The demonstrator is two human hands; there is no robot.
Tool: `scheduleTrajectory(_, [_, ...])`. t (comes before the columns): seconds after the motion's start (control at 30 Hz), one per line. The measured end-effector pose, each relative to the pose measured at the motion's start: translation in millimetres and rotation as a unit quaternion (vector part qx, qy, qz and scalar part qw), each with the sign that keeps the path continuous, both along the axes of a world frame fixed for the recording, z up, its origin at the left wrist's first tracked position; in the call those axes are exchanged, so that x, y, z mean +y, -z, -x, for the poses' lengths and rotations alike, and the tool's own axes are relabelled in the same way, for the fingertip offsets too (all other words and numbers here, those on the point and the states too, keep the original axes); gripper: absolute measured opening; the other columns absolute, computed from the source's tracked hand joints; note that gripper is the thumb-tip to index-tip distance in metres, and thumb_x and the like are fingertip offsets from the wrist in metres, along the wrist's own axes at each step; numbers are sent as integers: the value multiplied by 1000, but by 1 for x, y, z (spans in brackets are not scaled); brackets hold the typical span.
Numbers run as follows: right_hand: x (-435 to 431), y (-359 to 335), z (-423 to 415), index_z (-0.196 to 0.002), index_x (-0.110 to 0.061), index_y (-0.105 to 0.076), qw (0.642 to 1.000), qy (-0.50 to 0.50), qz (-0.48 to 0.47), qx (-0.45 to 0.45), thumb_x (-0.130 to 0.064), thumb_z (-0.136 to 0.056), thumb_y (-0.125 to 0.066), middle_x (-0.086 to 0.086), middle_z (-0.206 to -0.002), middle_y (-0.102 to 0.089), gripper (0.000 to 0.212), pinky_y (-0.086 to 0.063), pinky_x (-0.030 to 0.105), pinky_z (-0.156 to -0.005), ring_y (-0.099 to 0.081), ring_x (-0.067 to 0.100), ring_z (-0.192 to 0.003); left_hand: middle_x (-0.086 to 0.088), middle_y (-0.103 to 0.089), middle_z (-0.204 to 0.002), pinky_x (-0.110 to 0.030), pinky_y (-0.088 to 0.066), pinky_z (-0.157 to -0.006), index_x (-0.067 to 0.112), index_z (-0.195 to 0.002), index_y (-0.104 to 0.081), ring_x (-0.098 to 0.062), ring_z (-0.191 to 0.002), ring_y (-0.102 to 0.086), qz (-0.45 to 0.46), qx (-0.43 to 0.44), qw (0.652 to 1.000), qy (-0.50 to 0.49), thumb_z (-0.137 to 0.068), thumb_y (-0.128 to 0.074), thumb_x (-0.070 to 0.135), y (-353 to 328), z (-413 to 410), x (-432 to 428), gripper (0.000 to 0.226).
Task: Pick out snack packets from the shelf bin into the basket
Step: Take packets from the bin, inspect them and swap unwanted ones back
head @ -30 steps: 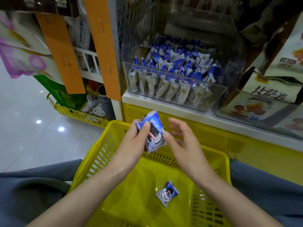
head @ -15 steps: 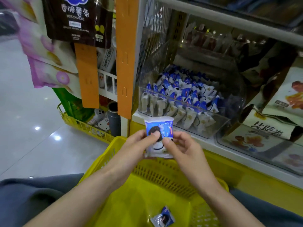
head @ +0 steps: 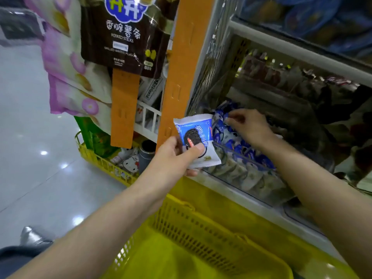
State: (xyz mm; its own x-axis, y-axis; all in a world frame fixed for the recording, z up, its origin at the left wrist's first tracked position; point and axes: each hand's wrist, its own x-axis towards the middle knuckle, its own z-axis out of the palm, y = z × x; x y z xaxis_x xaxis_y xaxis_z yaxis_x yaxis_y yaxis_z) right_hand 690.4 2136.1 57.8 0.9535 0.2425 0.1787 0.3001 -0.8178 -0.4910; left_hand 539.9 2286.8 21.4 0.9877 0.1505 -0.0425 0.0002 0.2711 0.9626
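Largest close to the grips: yellow perforated basket (head: 201,238), directly below both forearms, slotted wall facing the shelf. Above and beyond it, clear shelf bin (head: 247,164), heaped with blue-and-white snack packets (head: 251,174), standing rows of them pressed against the front wall. To the left of the held packet, upright orange strip (head: 177,77) running down the shelf post; further left, dark potato-stick bag (head: 124,33) hanging with a second orange strip (head: 122,109) below it. Lower left, a smaller yellow floor basket (head: 100,160) with a cat-face item inside.

Left hand (head: 173,158) closed on one snack packet (head: 196,139): thumb pressed across the front, fingers behind, clamped at the lower half. Packet raised, tilted slightly, blue upper panel with a dark round biscuit printed on it, white lower part, crimped white top edge. Held above the basket's far rim, just in front of the bin's left corner, partly covering the bin's contents.

Right hand (head: 247,125) reached over the bin's front wall, down among the packets at the back left of the heap, fingertips (head: 229,119) curled together at a packet there; whether one is actually pinched, cannot tell. Right forearm lying across the bin front, hiding part of the row beneath.
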Motion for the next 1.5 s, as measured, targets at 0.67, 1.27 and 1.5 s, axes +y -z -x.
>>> scheduleTrajectory(0.67, [8, -29, 17, -89, -21, -51, 966, -13, -206, -158, -19, -84, -65, -14, -73, -51, 15, -41, 7, -61, -51, -1, -68, -4, -64, -111, -31, -55, -71, 16, -111, -55, -20, -92, -63, -13, 67, 996, -48, -90, -56, 25, 7, 3, 0, 22])
scheduleTrajectory(1.27, [13, -22, 126, -94, -22, -59, 963, -45, -242, 110, -36, -88, -56, -6, -79, -60, 15, -57, 29, -69, -61, 7, -70, -2, -72, -100, -25, -53, -62, 19, -114, -62, -14, -86, -69, 26, -13, 992, 122, -76, -64, 31, 3, 32, -3, 40])
scheduleTrajectory(1.5, [4, -24, 122, -92, -21, -67, 944, -100, -184, 255, -19, -89, -60, 0, -95, -73, 8, -55, 20, -68, -67, 9, -82, 4, -69, -112, -32, -47, -89, 23, -121, -57, -10, -107, -62, -31, -25, 985, 171, -81, -61, 33, -2, 33, 0, 41])
